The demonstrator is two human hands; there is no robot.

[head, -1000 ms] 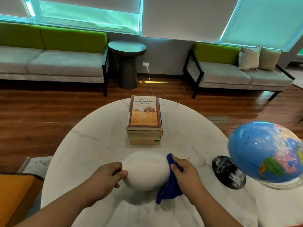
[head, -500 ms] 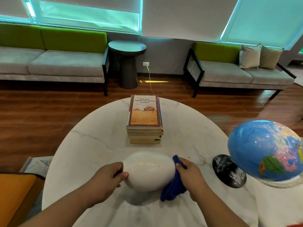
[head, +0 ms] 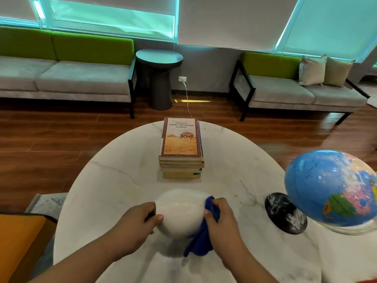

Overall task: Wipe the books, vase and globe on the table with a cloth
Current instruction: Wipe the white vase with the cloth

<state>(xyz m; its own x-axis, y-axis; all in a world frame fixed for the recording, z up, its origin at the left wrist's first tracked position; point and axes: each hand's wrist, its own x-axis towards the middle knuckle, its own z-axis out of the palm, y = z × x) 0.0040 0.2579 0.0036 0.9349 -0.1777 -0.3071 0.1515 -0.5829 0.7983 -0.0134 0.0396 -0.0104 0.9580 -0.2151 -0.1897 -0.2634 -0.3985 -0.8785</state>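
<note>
Vase step in hand: my left hand (head: 137,221) grips the white vase (head: 180,212) over the desk (head: 122,180); my right hand (head: 221,216) presses the blue cloth (head: 201,240) against its side. Next, I judge: turn vase, wipe remaining surface.

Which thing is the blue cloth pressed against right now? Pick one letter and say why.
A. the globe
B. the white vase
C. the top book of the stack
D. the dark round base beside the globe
B: the right hand presses the blue cloth against the side of the white vase, which the left hand steadies; the stack of books and the globe stand untouched.
</note>
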